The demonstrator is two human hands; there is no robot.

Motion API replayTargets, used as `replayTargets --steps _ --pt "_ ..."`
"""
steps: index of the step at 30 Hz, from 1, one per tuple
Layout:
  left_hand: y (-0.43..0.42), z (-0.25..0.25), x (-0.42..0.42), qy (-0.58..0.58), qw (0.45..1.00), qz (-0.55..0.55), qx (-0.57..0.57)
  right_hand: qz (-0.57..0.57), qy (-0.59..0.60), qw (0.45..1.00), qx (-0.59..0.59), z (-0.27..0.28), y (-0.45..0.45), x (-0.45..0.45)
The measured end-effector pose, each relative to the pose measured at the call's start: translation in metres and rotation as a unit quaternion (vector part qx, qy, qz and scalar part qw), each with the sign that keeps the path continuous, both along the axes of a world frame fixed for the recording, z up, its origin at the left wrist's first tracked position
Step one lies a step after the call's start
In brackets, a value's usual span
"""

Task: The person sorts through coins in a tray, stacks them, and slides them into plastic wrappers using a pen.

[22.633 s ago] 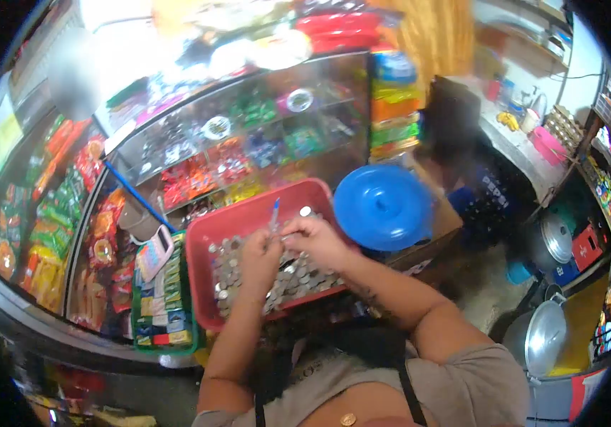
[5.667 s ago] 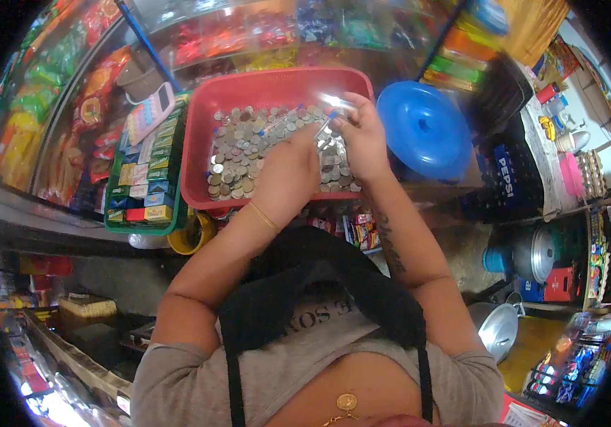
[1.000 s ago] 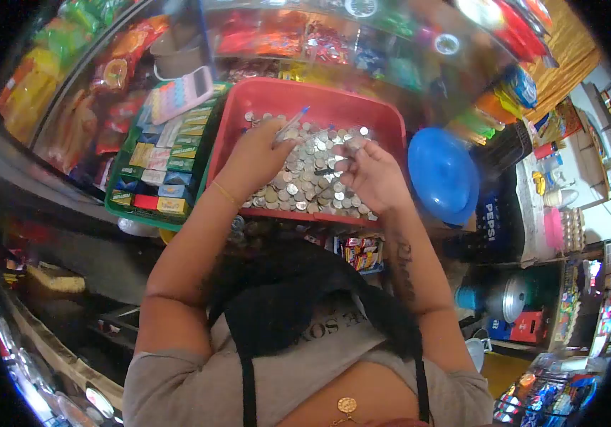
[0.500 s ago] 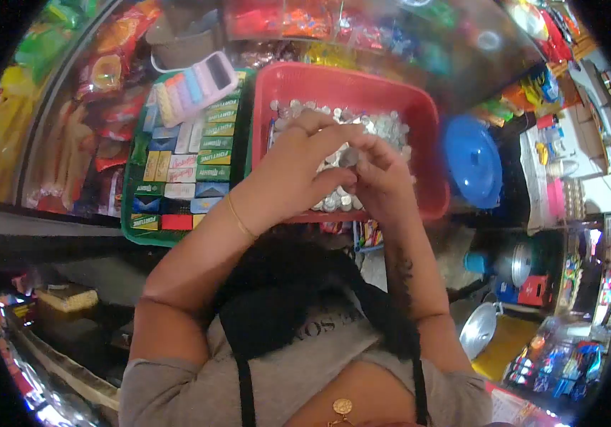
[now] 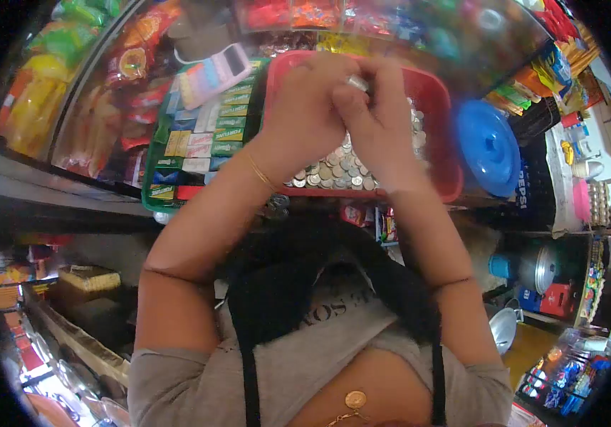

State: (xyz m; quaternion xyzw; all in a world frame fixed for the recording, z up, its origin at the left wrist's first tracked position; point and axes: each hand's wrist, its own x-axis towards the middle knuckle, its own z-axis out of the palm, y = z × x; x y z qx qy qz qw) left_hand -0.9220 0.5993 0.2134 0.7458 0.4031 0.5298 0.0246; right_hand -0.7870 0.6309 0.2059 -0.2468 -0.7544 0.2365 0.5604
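Note:
Both of my hands meet above a red basin [image 5: 439, 107] with many loose coins [image 5: 341, 169] on its bottom. Between them is a small silvery bundle, apparently a stack of coins [image 5: 357, 83]. My left hand [image 5: 310, 107] curls round its left side. My right hand [image 5: 380, 114] closes on it from the right, fingers bent and thumb pressed in. The hands hide much of the basin's middle. Left of the basin stands a green tray [image 5: 150, 178] of small boxes, with a pastel calculator [image 5: 214, 75] lying on top.
A round blue lid [image 5: 489, 146] lies right of the basin. Behind are glass shelves with packaged snacks [image 5: 305, 14]. A grey container [image 5: 202, 35] stands behind the calculator. Farther right are a Pepsi crate [image 5: 523, 186], egg trays [image 5: 597, 203] and a metal pot [image 5: 544, 267].
My hands have come together from apart and risen over the basin's far side, round the silvery stack. The pen in my left hand a second ago no longer shows. The view has shifted.

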Motion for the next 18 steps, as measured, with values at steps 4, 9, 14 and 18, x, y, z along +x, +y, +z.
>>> replayTargets --steps 4,9,14,18 --pt "-0.004 -0.005 0.025 -0.021 0.997 0.073 0.028 0.011 -0.035 0.995 -0.094 0.008 -0.005 0.007" --pt "-0.012 -0.021 0.032 0.023 0.988 0.149 -0.036 0.019 -0.093 0.988 -0.125 -0.013 -0.001 0.013" --pt "-0.009 -0.027 -0.009 0.011 0.962 0.248 -0.111 0.204 -0.192 0.933 -0.225 -0.058 0.053 0.005" --pt "-0.031 -0.018 -0.036 -0.150 0.930 0.296 -0.159 0.284 -0.380 0.874 -0.106 -0.082 0.041 0.005"
